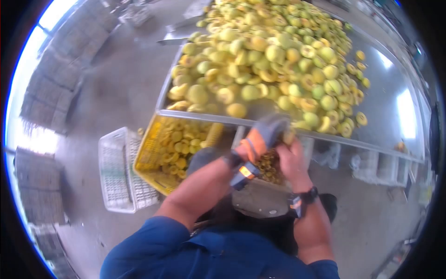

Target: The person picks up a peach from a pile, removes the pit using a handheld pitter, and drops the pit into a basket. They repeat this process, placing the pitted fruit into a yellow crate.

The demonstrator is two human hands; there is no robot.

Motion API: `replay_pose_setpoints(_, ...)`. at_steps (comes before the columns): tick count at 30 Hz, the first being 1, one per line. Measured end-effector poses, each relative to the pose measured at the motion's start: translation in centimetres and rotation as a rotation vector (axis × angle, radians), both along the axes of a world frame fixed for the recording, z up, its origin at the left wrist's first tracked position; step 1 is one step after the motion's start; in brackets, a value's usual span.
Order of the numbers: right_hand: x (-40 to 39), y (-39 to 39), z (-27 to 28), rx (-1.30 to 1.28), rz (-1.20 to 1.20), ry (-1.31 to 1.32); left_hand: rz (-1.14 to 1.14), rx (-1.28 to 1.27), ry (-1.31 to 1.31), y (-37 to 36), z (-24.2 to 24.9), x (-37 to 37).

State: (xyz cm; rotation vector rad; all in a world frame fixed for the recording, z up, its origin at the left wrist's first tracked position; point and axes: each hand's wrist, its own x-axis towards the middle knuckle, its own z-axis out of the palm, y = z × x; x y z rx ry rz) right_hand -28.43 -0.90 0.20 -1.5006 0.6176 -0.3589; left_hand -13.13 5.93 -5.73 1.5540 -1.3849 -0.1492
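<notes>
My left hand (263,136), in a grey and orange glove, is at the front edge of the metal table, its fingers smeared by motion. Close beside it, my bare right hand (293,158) has its fingers closed on a yellow peach piece (289,136). I cannot tell whether the gloved fingers hold anything. Below both hands sits a container of small brownish pieces (268,168), partly hidden by my left wrist. A large heap of yellow-green peaches (274,53), many cut in halves, covers much of the table in front of me.
The metal table (388,100) has a raised rim along its front. At left, a yellow crate (147,156) holds peach halves, next to a white slatted crate (114,169) on the floor. Clear plastic bins (378,167) hang below the table's right side. Stacked crates (39,186) line the far left.
</notes>
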Motion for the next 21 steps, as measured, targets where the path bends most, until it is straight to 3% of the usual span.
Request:
replay_pose_setpoints(1, -0.1, -0.2, 0.4, 0.285, -0.003, 0.028, 0.053, 0.102, -0.019, 0.1, 1.8, 0.1)
replay_pose_setpoints(3, -0.7, -0.8, 0.6, 0.410, 0.127, -0.054, 0.124, 0.033, 0.108, -0.5, -0.2, 0.4)
replay_pose_setpoints(6, -1.6, -1.3, 0.2, 0.416, 0.086, -0.079, 0.259, 0.081, 0.061, -0.5, -0.3, 0.5)
replay_pose_setpoints(9, -1.9, -1.4, 0.8, 0.271, 0.034, 0.108, 0.202, 0.113, 0.240, 0.0, 1.0, 0.8)
replay_pose_setpoints(10, -1.7, -1.3, 0.5, 0.134, 0.049, 0.098, 0.222, 0.072, 0.119, 0.2, 1.0, 0.8)
replay_pose_setpoints(12, -1.2, -0.9, -0.2, -0.138, 0.074, 0.078, 0.195, 0.097, 0.280, 0.3, 2.2, 0.1)
replay_pose_setpoints(18, -0.9, -0.8, 0.1, -0.181, 0.061, 0.183, 0.213, 0.175, 0.344, 0.4, 3.0, -0.5)
replay_pose_setpoints(21, -1.0, -0.4, -0.1, -0.257, 0.042, 0.146, 0.289, 0.136, 0.144, 0.1, 2.3, -0.4)
